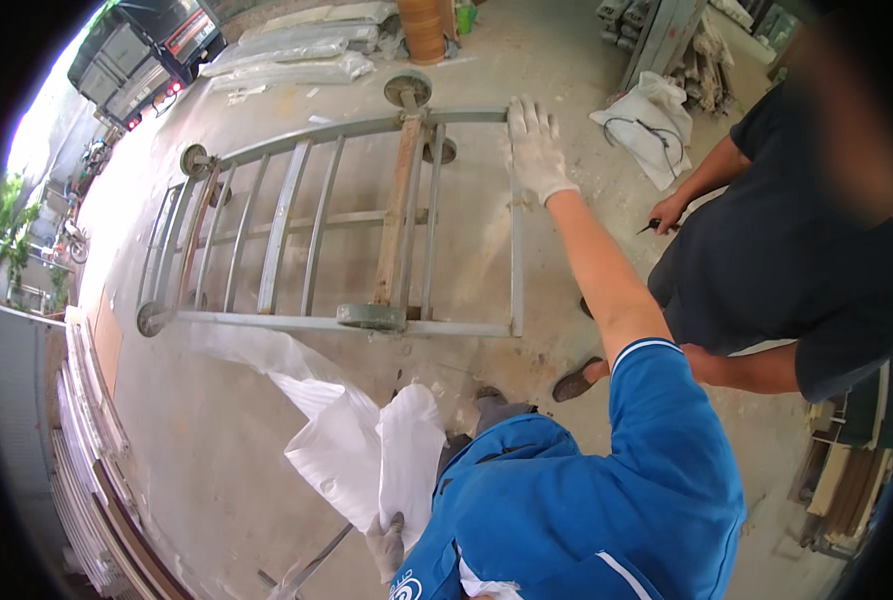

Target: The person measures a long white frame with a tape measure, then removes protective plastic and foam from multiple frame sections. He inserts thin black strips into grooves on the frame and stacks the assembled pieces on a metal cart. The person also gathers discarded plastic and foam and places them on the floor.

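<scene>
A grey metal cart frame (pixel 295 215) with several bars, wooden crosspieces and caster wheels (pixel 407 90) stands on the floor ahead of me, its wheels turned toward me. My right hand (pixel 539 150), in a whitish glove, rests on the frame's far right corner with its fingers stretched out. Down by my left side, my gloved left hand (pixel 387 548) is closed on a white plastic sheet (pixel 352 450). The sheet hangs in folds and trails forward to the frame's near rail. Part of the left hand's grip is hidden by the sheet.
A person in dark clothes (pixel 787 240) stands close on my right, a small black tool (pixel 654 224) in one hand. White sacks (pixel 652 130) lie beyond. Wrapped bundles (pixel 287 55) and a truck (pixel 142 55) are far off; long strips (pixel 97 400) line the left.
</scene>
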A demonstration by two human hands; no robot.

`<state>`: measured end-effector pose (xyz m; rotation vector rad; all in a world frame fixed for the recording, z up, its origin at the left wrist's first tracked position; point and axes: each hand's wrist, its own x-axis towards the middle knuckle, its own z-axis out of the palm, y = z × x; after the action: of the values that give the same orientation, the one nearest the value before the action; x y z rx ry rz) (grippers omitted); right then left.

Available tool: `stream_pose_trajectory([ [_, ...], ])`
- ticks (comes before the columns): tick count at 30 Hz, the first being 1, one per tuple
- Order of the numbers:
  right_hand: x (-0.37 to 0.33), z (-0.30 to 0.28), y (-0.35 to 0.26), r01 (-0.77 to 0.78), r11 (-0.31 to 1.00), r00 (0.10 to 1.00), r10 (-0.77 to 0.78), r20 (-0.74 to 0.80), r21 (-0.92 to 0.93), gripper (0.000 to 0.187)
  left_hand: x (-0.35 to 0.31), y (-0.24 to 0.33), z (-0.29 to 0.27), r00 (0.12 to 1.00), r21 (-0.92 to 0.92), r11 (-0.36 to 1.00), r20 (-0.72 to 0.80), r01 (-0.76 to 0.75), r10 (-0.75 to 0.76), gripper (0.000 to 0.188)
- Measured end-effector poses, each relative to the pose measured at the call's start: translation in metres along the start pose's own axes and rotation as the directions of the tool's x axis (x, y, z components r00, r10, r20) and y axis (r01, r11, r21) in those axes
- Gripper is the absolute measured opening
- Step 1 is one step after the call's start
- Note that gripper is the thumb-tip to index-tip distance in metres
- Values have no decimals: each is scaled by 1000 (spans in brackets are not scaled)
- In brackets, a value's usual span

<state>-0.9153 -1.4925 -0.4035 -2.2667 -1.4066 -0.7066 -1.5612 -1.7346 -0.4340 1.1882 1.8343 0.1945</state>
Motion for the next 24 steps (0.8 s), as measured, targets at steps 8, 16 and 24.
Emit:
stream_pose_trajectory([
  [8,108,-100,19,1,997,1000,0,8,-77,75,37,6,-3,985,-65,983,10,-170,171,38],
  [16,124,-119,21,-59,991,994,69,82,-123,80,43,14,-7,977,-110,971,19,-211,215,37],
  [24,122,-113,26,-78,988,995,86,51,-135,77,45,17,-3,976,-57,975,16,-214,215,37],
])
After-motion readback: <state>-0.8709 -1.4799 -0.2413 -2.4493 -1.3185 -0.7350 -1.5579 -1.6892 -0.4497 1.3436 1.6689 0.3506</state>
